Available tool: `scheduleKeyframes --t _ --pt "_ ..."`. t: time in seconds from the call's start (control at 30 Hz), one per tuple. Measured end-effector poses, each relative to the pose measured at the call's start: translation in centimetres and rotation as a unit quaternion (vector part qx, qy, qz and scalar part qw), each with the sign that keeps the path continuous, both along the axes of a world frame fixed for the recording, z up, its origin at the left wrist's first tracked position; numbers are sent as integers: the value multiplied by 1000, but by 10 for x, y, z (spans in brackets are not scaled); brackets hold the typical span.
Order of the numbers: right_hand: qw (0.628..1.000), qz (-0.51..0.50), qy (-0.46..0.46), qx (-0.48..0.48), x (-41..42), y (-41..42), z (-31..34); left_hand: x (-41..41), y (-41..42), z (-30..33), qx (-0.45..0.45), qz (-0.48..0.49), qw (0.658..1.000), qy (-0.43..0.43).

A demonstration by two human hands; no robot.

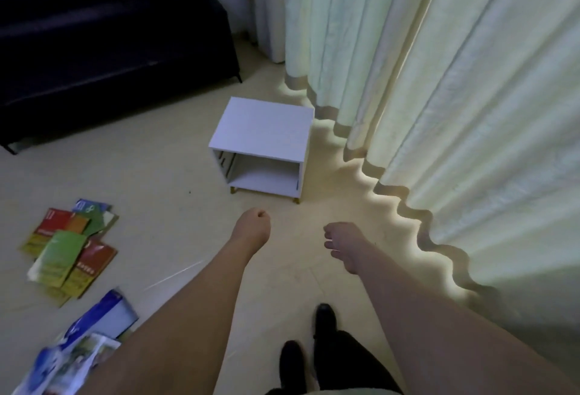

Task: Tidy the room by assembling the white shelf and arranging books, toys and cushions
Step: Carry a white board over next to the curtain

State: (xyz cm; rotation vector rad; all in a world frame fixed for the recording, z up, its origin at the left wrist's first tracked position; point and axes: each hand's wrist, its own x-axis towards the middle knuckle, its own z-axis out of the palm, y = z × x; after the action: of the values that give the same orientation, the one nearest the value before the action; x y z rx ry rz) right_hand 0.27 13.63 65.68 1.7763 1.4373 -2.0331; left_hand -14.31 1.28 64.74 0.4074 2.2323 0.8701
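Standing over a pale floor, the person reaches both arms forward with nothing in either hand. The left hand has its fingers curled into a loose fist round nothing; the right hand has its fingers loosely bent and apart, also bare. From the left hand the white shelf stands at about 12 o'clock, from the right hand at about 11 o'clock; the left is slightly nearer, and neither touches it. The shelf stands upright on short gold feet, its open side facing the person, its long axis running 9 to 3. Its one visible compartment holds nothing. The books lie scattered at 9 o'clock, well apart from the shelf, with blue-and-white packets nearer, at 7 o'clock. Beyond, a dark sofa sits at 10 o'clock and curtains hang at 2 o'clock.
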Motion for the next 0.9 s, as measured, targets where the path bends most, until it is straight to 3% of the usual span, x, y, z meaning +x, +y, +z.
scheduleKeyframes --t 0.23,0.7,0.9 --pt "1000 -3 13 17 -93 38 -13 -92 25 -11 -16 32 999 -9" --pt "996 -81 -35 12 -329 177 -39 -338 167 2 -44 1 999 22" --pt "996 -74 -45 36 -419 234 -66 -447 216 -26 -78 13 997 16"
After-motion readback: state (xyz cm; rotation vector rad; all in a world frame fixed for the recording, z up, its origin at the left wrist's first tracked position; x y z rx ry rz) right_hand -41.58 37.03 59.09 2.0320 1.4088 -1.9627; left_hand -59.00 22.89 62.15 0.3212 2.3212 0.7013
